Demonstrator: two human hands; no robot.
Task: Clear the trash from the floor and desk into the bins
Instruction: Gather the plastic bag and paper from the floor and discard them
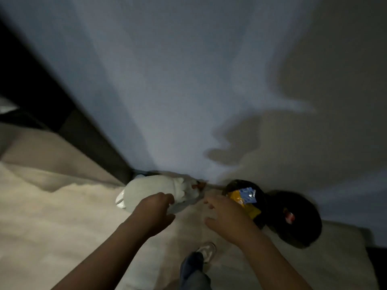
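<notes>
The frame is dim and blurred. A white bin point(146, 190) with a white liner lies tipped at the foot of the wall, something orange point(196, 186) showing at its mouth. My left hand point(156, 209) is curled at that mouth and grips a greyish piece of plastic point(185, 203). To the right stands a black-lined bin point(234, 185) holding a yellow and blue wrapper point(244, 198). My right hand point(227, 215) hovers at its near rim, fingers spread, holding nothing. A second black bin point(301, 216) further right holds something red point(290, 217).
A pale fluffy rug point(62, 227) covers the floor under me. Dark furniture point(69, 114) runs along the left, meeting the light wall point(188, 80) behind the bins. My foot in a white shoe point(207, 250) stands just below my hands.
</notes>
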